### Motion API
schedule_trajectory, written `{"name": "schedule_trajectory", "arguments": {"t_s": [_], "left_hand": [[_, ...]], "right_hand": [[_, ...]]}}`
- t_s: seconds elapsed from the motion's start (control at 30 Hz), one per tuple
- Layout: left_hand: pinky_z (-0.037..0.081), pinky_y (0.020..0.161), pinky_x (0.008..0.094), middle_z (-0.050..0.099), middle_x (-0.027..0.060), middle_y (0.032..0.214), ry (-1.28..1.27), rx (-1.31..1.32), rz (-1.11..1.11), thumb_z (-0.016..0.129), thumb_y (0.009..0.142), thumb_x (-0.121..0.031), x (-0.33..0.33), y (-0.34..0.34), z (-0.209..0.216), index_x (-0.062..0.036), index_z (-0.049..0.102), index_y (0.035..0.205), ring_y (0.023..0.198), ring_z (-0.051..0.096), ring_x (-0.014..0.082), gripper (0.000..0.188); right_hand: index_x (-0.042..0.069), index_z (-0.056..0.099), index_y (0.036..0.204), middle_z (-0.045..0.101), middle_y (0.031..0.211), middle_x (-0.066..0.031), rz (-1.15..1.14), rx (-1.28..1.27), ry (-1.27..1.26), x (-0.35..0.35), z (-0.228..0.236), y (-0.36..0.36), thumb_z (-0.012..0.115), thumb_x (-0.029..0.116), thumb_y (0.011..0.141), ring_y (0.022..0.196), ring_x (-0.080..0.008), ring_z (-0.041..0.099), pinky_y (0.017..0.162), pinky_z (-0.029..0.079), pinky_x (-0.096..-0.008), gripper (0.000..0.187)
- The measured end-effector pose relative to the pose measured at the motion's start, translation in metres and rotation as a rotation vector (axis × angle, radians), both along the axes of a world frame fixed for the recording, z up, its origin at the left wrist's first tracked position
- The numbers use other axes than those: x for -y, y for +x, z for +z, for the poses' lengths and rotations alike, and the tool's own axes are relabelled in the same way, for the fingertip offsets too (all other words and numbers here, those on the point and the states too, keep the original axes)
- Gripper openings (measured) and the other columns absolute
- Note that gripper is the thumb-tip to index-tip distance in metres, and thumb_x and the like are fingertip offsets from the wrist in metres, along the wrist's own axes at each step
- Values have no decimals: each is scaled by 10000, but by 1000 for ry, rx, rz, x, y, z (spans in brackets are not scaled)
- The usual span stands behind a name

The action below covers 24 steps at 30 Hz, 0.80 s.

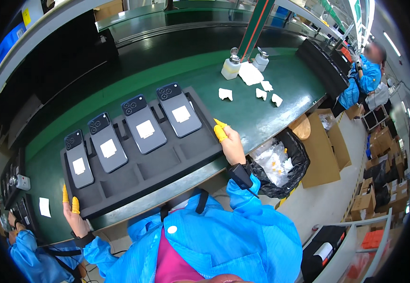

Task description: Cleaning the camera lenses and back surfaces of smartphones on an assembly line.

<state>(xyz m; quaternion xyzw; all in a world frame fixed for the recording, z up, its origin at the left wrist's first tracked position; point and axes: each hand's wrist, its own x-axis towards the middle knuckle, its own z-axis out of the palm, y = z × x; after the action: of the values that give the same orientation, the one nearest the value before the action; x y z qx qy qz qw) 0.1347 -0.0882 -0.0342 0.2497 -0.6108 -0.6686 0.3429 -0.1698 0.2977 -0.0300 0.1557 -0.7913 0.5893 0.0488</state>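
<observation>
A black foam tray (pixel 167 162) lies on the green workbench and carries several dark grey phones face down, each with a white sticker, such as the rightmost phone (pixel 179 109) and the leftmost phone (pixel 78 159). My left hand (pixel 73 212), with yellow finger cots, grips the tray's near left corner. My right hand (pixel 229 141), also in yellow finger cots, holds the tray's right edge. Both sleeves are blue.
Two white dispenser bottles (pixel 231 66) and several white wipes (pixel 225 94) lie at the back right of the green workbench (pixel 261 113). A black-lined waste bin (pixel 280 165) and cardboard boxes (pixel 325 151) stand to the right. Another person in blue (pixel 367 75) works farther along.
</observation>
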Motion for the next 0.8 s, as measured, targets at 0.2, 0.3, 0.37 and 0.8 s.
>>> {"name": "schedule_trajectory", "arguments": {"t_s": [0.2, 0.3, 0.37, 0.8], "left_hand": [[421, 967, 283, 478, 117, 1312, -6, 58, -54, 542, 891, -49, -11, 18, 15, 4, 357, 1382, 1132, 517, 175, 527], [407, 985, 293, 474, 118, 1316, 10, 60, -21, 538, 897, -66, -20, 25, 15, 4, 353, 1384, 1151, 506, 180, 525], [410, 987, 293, 470, 119, 1324, 8, 71, -22, 535, 902, -83, -14, 27, 9, 2, 351, 1386, 1149, 512, 185, 525], [373, 1032, 317, 458, 128, 1354, -291, 272, -2, 460, 940, -60, -1, 33, 26, 0, 369, 1377, 1224, 471, 216, 451]], "right_hand": [[-11, 587, 1190, 615, 864, -69, 20, 177, -43, -19, 19, 34, 551, 167, 914, 733, -104, 503, 637, 411, -243, 330], [-8, 589, 1192, 619, 876, -73, 77, 217, -50, -29, 17, 40, 557, 183, 914, 773, -118, 527, 679, 433, -257, 339], [-1, 597, 1177, 639, 916, -102, 129, 116, -58, -42, 13, 21, 569, 172, 901, 859, -155, 580, 744, 463, -283, 327], [53, 659, 987, 606, 988, -219, -501, -458, 1107, -200, 1, -190, 646, 73, 703, 889, -378, 577, 800, 469, -432, 285]]}}
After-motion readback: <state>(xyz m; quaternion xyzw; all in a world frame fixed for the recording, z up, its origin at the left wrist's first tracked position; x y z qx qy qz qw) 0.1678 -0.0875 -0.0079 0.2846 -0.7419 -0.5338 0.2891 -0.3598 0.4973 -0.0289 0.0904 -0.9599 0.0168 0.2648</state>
